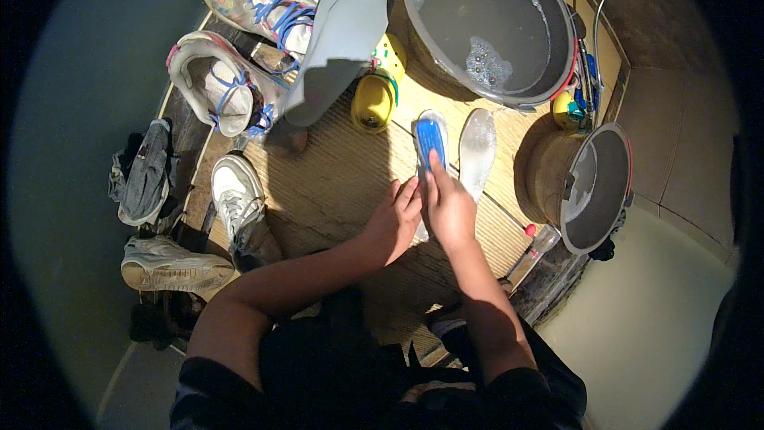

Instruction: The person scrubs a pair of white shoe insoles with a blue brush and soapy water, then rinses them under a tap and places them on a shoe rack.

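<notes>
My right hand [452, 209] grips a blue scrubbing brush [430, 138] and presses it on a pale shoe insole [422, 230] lying on the ribbed wooden boards [334, 191]. At the insole's left edge, the fingers of my left hand [394, 221] rest on it; their exact hold is partly hidden. A second wet insole [478, 149] lies just to the right of the brush. Beyond my hands stands a small yellow clog [375, 101], and a pair of large grey insoles [340, 48] leans to its left.
A big bucket of murky, foamy water [489, 30] stands at the top, a smaller tilted bucket [597, 191] at the right. Sneakers with blue laces [227, 89] are at upper left. White sneakers [239, 191] and grey socks [145, 173] lie near the left edge.
</notes>
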The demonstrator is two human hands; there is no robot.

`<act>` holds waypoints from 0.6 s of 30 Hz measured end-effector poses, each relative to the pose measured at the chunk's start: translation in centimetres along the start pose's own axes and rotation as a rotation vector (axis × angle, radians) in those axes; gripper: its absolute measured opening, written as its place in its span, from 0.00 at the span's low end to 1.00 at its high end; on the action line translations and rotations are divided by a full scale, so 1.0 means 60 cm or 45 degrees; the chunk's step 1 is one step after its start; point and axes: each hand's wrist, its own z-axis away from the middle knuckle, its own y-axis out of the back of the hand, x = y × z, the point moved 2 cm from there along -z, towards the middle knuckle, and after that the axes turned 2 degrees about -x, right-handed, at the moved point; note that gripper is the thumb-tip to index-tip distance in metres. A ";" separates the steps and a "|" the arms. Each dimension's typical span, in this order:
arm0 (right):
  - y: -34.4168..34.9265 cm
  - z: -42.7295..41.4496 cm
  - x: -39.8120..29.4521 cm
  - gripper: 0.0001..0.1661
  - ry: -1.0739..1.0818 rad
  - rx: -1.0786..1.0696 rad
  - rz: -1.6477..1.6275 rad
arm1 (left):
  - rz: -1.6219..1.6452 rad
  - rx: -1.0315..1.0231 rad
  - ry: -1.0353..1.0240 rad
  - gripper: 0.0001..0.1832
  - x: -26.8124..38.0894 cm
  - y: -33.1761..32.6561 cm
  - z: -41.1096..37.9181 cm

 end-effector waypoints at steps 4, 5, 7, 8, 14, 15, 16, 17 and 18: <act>-0.019 0.038 0.009 0.24 -0.065 -0.104 0.076 | 0.151 0.116 0.103 0.22 0.006 -0.008 0.003; -0.020 0.016 0.011 0.23 -0.063 -0.113 0.077 | 0.168 0.171 0.106 0.24 0.008 -0.004 0.004; -0.014 -0.032 -0.001 0.22 -0.070 -0.154 0.118 | 0.155 0.099 0.079 0.25 0.008 -0.004 0.004; -0.010 -0.059 -0.008 0.21 -0.076 -0.146 0.119 | 0.097 0.090 0.065 0.24 0.006 -0.009 0.005; 0.012 -0.081 -0.011 0.22 -0.073 -0.070 -0.002 | 0.048 -0.063 -0.063 0.17 0.004 0.031 -0.013; 0.017 -0.059 -0.008 0.22 -0.049 -0.035 -0.036 | 0.050 0.009 -0.036 0.15 0.004 0.034 -0.018; 0.017 -0.031 0.000 0.22 -0.033 0.006 -0.030 | 0.103 0.063 0.013 0.15 0.003 0.030 -0.021; 0.020 -0.008 0.002 0.23 0.013 0.019 -0.042 | 0.157 0.117 0.061 0.15 -0.002 0.026 -0.024; 0.017 0.017 0.007 0.23 -0.019 -0.040 0.006 | 0.134 0.058 0.067 0.17 -0.003 0.019 -0.025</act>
